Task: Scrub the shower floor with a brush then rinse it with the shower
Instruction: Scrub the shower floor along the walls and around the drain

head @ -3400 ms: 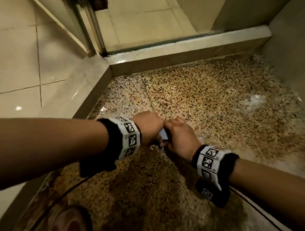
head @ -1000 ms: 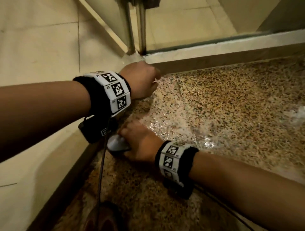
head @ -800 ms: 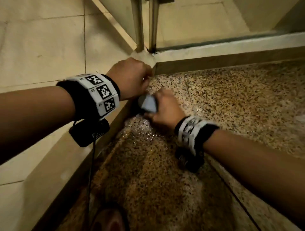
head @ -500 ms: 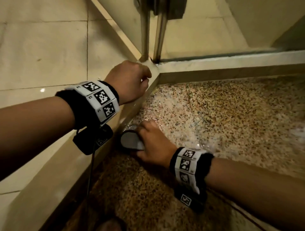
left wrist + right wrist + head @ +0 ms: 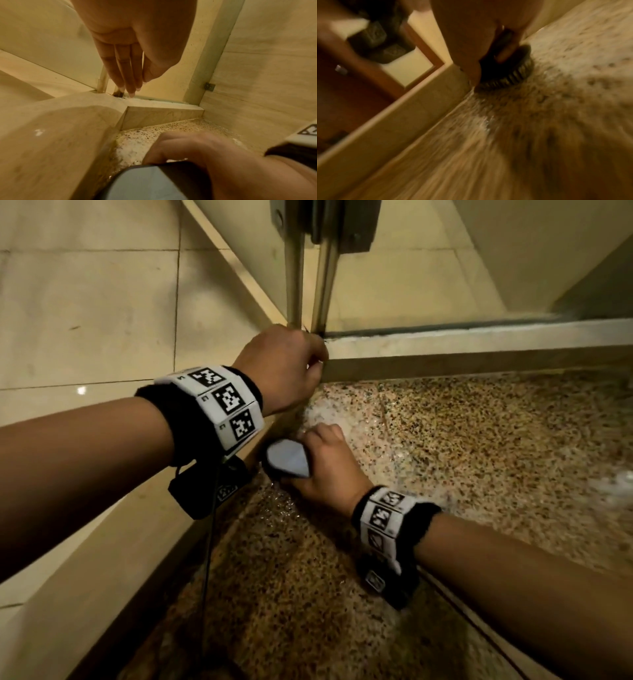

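At the far left, the beige tiled floor (image 5: 85, 302) outside the stall is bordered by a raised stone curb (image 5: 113, 546), and the speckled shower floor (image 5: 479, 446) lies within it. The task is judged to be in its scrubbing stage: white foam is seen on the wet floor near the corner and further right, so part of the surface has been worked, while the rinse with the shower is judged not to have begun, since no shower head or running stream is shown. The left hand (image 5: 281, 371) is held above the corner where the two curbs meet, beside the metal door posts (image 5: 294, 268); in the left wrist view its fingers (image 5: 126, 73) are seen extended straight down and close together, the tips at or just above the curb top, and nothing is held by them. Just right of and below it, the brush (image 5: 287, 458) is gripped by the right hand (image 5: 329, 467), whose fingers are curled over the grey-topped body, with the wrist kept low and the forearm angled in from the lower right. In the blurred right wrist view, the dark bristles (image 5: 513, 75) are pressed to the floor right against the curb wall.
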A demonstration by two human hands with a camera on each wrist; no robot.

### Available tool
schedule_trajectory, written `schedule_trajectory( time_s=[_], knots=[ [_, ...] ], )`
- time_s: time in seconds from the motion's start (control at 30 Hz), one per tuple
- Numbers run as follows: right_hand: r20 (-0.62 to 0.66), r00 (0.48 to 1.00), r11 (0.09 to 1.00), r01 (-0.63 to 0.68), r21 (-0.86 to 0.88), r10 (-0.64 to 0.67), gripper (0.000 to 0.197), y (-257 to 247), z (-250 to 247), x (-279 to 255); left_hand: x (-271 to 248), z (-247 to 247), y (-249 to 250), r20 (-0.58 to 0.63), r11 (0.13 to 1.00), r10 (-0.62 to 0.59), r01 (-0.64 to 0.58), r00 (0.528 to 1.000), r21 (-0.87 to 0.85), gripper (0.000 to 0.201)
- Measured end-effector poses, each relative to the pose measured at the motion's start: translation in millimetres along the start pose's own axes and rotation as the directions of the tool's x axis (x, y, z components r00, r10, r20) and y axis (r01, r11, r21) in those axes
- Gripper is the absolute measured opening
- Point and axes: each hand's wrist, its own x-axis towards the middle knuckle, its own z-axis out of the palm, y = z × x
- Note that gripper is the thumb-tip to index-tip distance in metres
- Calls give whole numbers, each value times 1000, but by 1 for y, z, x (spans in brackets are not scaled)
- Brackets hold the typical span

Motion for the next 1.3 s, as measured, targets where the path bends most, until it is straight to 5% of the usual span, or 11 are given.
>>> schedule_trajectory(
  time_s=[0.3, 0.53, 0.6, 0.67, 0.73, 0.8, 0.87, 0.93, 1.07, 1.13, 1.3],
  knots=[
    [-155, 969, 980, -197, -29, 191, 60, 41, -24, 45, 17, 10, 37, -11, 999, 43, -43, 999, 24, 26],
    [-242, 853, 879, -405, 253, 463, 61, 77, -18, 66, 34, 39, 85, 11, 986, 102, -103, 995, 134, 25],
    [-283, 814, 861, -467, 201, 507, 47, 90, -40, 56, 38, 45, 89, 6, 986, 102, -102, 995, 132, 28],
    [-334, 726, 791, -600, 121, 601, 52, 120, -74, 30, 38, 47, 86, 2, 989, 89, -88, 996, 121, 29],
    [-377, 554, 629, -770, 108, 743, 73, 161, -108, -5, 39, 46, 78, 2, 991, 58, -58, 998, 123, 27],
    [-402, 456, 532, -841, 95, 794, 80, 179, -128, -31, 39, 41, 66, 21, 991, 15, -17, 1000, 133, 26],
    [-406, 496, 583, -803, 122, 768, 76, 167, -127, -33, 38, 34, 55, 23, 991, -26, 22, 999, 135, 25],
    [-366, 605, 698, -680, 226, 707, 64, 126, -105, -16, 36, 29, 45, 2, 988, -43, 42, 999, 146, 26],
    [-149, 913, 919, -352, 181, 379, 55, 25, -31, 23, 27, 27, 33, 2, 983, -59, 58, 998, 176, 23],
    [-148, 932, 942, -320, 99, 332, 56, 18, -22, 42, 26, 26, 28, 8, 980, -71, 68, 997, 185, 22],
    [-199, 829, 852, -517, 83, 522, 69, 73, -70, 65, 24, 26, 18, -18, 985, -105, 107, 994, 132, 25]
  ],
)
